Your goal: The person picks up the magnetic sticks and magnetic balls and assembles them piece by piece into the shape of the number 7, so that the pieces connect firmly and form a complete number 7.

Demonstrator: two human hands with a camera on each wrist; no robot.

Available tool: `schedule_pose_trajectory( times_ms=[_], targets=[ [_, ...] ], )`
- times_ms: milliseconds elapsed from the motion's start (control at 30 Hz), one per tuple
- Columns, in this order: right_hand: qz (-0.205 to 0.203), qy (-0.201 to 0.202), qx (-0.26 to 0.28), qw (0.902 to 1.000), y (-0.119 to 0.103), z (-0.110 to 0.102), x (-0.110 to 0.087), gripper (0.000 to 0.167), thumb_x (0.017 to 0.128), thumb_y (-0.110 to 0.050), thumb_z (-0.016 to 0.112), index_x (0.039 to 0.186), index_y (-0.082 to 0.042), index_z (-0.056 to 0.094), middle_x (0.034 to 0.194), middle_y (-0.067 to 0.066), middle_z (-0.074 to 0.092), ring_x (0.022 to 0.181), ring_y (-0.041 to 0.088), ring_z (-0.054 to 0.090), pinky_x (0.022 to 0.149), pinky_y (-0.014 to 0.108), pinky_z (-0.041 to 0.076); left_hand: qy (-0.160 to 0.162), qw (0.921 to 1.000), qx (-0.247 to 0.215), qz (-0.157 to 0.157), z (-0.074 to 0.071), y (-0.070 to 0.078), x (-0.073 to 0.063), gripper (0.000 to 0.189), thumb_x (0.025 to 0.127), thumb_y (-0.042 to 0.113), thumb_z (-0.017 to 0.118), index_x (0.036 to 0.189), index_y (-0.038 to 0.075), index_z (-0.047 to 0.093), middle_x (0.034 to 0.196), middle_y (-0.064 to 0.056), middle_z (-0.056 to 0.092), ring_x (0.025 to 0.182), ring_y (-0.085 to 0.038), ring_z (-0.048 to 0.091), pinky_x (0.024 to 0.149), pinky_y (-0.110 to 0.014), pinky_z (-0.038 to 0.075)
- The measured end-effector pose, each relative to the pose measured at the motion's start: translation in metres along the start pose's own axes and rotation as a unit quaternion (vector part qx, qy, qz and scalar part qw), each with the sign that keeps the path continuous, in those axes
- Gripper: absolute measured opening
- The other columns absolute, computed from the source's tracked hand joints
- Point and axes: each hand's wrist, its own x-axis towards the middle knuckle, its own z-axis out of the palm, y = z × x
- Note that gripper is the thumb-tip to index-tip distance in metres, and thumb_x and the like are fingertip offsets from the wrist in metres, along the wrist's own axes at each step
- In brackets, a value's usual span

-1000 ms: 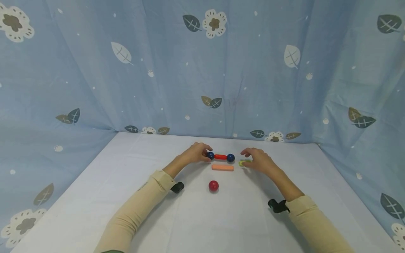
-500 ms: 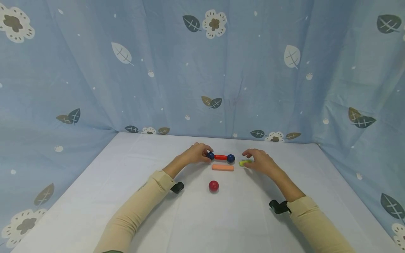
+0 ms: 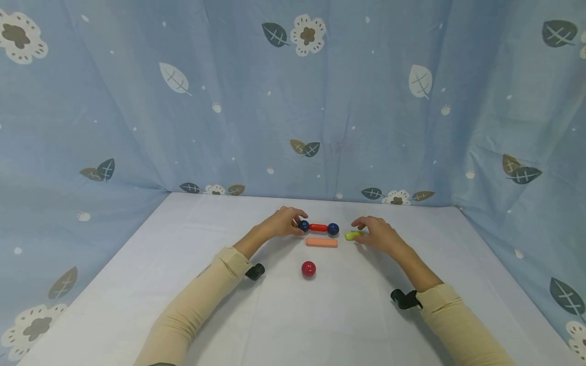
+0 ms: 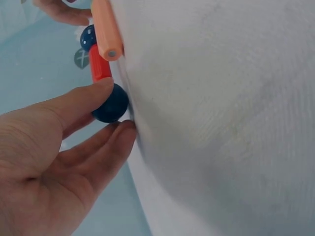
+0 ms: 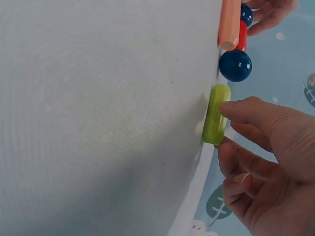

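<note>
My left hand (image 3: 283, 222) grips the left blue ball (image 4: 112, 104) between thumb and fingers. A red rod (image 3: 319, 227) joins that ball to the right blue ball (image 3: 333, 229), making a dumbbell shape on the white table. My right hand (image 3: 378, 235) is at a short yellow-green rod (image 5: 216, 114) lying right of the dumbbell. Its thumb presses the near side of the rod and a fingertip is at the rod's lower end in the right wrist view. Closer to me than the dumbbell lies an orange rod (image 3: 322, 242), parallel to it.
A red ball (image 3: 309, 269) sits nearer to me on the white table (image 3: 320, 320). Behind the table's far edge hangs a blue patterned curtain (image 3: 256, 112), which also runs along both sides. Each wrist carries a black camera mount (image 3: 403, 299).
My right hand has shifted very slightly to the right, uncovering a bit more of the yellow-green rod. My left hand has stayed on the blue ball.
</note>
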Motion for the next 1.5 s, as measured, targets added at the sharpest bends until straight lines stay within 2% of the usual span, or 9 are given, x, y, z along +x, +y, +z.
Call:
schedule_pose_trajectory(
  times_ms=[200, 400, 600, 800, 1067, 1500],
  targets=[
    [-0.009, 0.003, -0.009, 0.9999, 0.000, -0.001, -0.001, 0.040, 0.086, -0.015, 0.074, 0.124, -0.006, 0.064, 0.116, 0.017, 0.068, 0.106, 0.033, 0.063, 0.088, 0.050, 0.054, -0.003, 0.9995, 0.023, 0.020, -0.005, 0.004, -0.007, 0.058, 0.084, 0.022, 0.078, 0.137, 0.012, 0.056, 0.125, -0.010, 0.063, 0.102, -0.021, 0.067, 0.094, -0.036, 0.054],
    [-0.010, -0.001, -0.014, 0.9999, 0.003, 0.001, 0.000, 0.038, 0.087, -0.016, 0.074, 0.122, -0.006, 0.065, 0.114, 0.015, 0.070, 0.105, 0.030, 0.064, 0.089, 0.049, 0.054, 0.018, 0.9981, 0.045, 0.037, -0.007, 0.011, -0.014, 0.057, 0.084, 0.026, 0.078, 0.136, 0.014, 0.057, 0.125, -0.009, 0.062, 0.109, -0.025, 0.063, 0.097, -0.044, 0.047],
    [-0.021, 0.002, -0.007, 0.9997, 0.008, 0.003, -0.003, 0.036, 0.087, -0.015, 0.073, 0.120, -0.006, 0.067, 0.112, 0.014, 0.070, 0.105, 0.030, 0.064, 0.089, 0.050, 0.053, 0.026, 0.9958, 0.032, 0.082, -0.009, 0.018, -0.020, 0.050, 0.084, 0.022, 0.078, 0.130, 0.010, 0.063, 0.118, -0.010, 0.067, 0.107, -0.026, 0.065, 0.091, -0.039, 0.054],
    [-0.020, 0.001, -0.007, 0.9998, 0.008, 0.001, -0.006, 0.033, 0.088, -0.014, 0.072, 0.120, -0.006, 0.068, 0.114, 0.015, 0.070, 0.110, 0.033, 0.063, 0.093, 0.054, 0.051, 0.018, 0.9935, 0.010, 0.112, -0.009, 0.021, -0.025, 0.041, 0.086, 0.020, 0.077, 0.123, 0.007, 0.067, 0.114, -0.009, 0.071, 0.096, -0.019, 0.068, 0.087, -0.032, 0.056],
    [-0.019, 0.003, -0.006, 0.9998, 0.008, 0.001, -0.008, 0.032, 0.088, -0.013, 0.070, 0.119, -0.005, 0.069, 0.113, 0.015, 0.070, 0.110, 0.034, 0.063, 0.093, 0.054, 0.051, -0.010, 0.9946, -0.010, 0.103, -0.006, 0.023, -0.029, 0.038, 0.085, 0.018, 0.077, 0.120, 0.004, 0.068, 0.110, -0.012, 0.072, 0.095, -0.018, 0.069, 0.087, -0.030, 0.057],
    [-0.016, 0.000, -0.007, 0.9998, 0.009, 0.001, -0.007, 0.030, 0.088, -0.012, 0.070, 0.117, -0.005, 0.069, 0.110, 0.013, 0.071, 0.105, 0.030, 0.064, 0.092, 0.051, 0.052, -0.037, 0.9959, -0.004, 0.083, 0.005, 0.018, -0.020, 0.033, 0.085, 0.018, 0.077, 0.117, 0.010, 0.070, 0.109, -0.004, 0.073, 0.093, -0.013, 0.067, 0.085, -0.025, 0.057]
  ],
)
